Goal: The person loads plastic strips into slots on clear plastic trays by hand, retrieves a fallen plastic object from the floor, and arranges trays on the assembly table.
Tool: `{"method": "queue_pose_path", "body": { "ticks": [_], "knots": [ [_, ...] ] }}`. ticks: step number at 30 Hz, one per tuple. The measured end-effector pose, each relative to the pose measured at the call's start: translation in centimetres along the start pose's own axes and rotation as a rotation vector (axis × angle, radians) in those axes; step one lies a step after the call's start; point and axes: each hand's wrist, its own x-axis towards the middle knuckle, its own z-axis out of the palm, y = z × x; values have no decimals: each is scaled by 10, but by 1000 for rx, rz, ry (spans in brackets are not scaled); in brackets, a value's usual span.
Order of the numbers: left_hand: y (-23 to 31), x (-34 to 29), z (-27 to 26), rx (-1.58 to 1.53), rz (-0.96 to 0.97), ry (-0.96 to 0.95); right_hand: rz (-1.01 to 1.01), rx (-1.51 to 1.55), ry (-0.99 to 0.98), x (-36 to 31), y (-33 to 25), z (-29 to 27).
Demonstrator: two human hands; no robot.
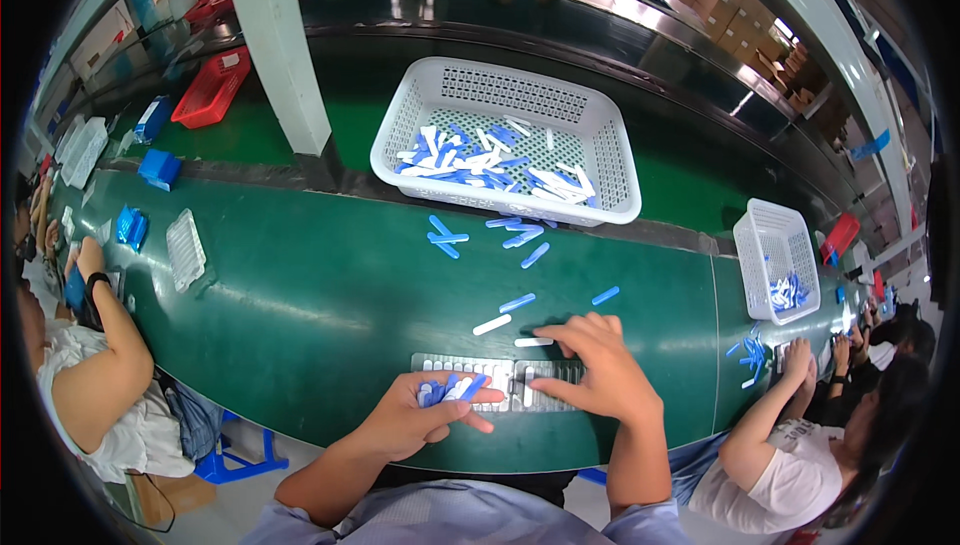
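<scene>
My left hand [410, 415] is closed around a bunch of small blue and white plastic sticks [448, 391], palm up, above the front of the table. Under and beyond it lies a clear plastic blister tray [424, 359] with narrow slots. My right hand [603, 370] hovers at the tray's right half with fingers apart. Its index fingertip is at a white stick [532, 342] on the table, just behind the tray. The thumb points at a white stick [528, 385] standing in a slot. Another white stick [491, 325] and a blue stick [517, 303] lie farther off.
A large white basket [405, 110] of blue and white sticks stands behind, with several loose blue sticks [445, 237] before it. At right are a smaller basket [755, 255] and a co-worker's hands [797, 363]. Another person's arm [110, 295], blue packs and a clear tray [185, 250] are left.
</scene>
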Motion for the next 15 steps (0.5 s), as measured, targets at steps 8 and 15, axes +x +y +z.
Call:
{"method": "queue_pose_path", "body": {
  "ticks": [8,15],
  "knots": [
    [1,-1,15,89,-52,-153,33,284,82,-15,-38,2],
    [-12,2,26,97,-75,-156,262,1022,177,-36,-1,5]
  ]
}}
